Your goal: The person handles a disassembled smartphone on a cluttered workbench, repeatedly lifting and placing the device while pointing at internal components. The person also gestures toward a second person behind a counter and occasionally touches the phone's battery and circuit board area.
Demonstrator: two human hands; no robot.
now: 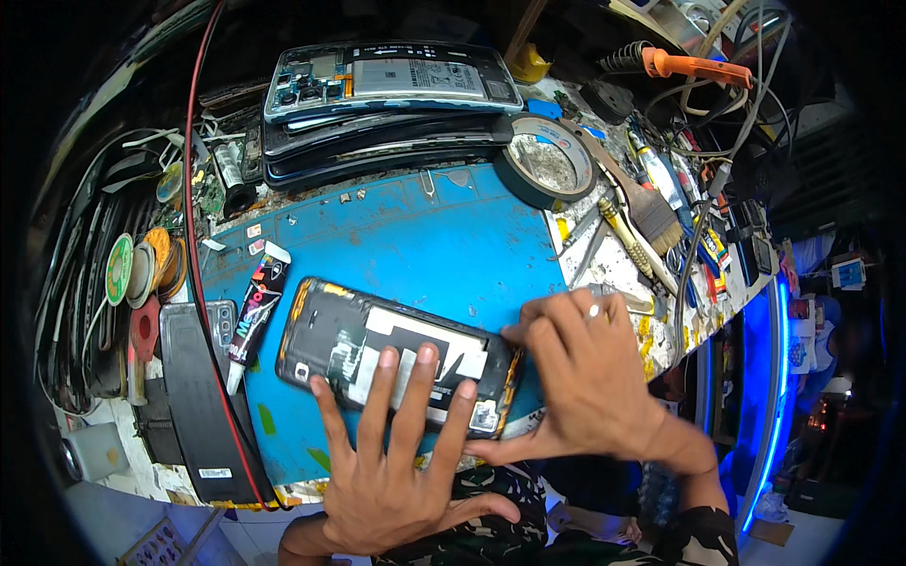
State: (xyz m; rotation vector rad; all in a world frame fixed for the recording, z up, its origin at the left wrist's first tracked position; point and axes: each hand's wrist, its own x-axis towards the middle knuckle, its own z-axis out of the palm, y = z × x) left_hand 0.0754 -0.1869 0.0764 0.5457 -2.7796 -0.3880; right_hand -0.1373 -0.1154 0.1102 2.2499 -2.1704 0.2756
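Note:
A black smartphone (326,325) lies aslant on the blue work mat (406,236), inner side up. White patches cover its middle, and amber strips show along its ends. My left hand (401,472) is open, palm down, its spread fingertips resting on the phone's near side. At the phone's right end is my right hand (595,382), a ring on one finger. Its bent fingers touch the far corner and its thumb the near corner, so it spans that end. To the left of the phone lies a black glue tube (257,311) with a white nozzle.
Opened phones are stacked (392,85) at the back, beside a tape roll (545,162). A brush (651,212), tweezers and pens crowd the right. A dark phone (203,396) lies left, under a red cable (192,189). An orange-handled soldering iron (698,66) stands back right.

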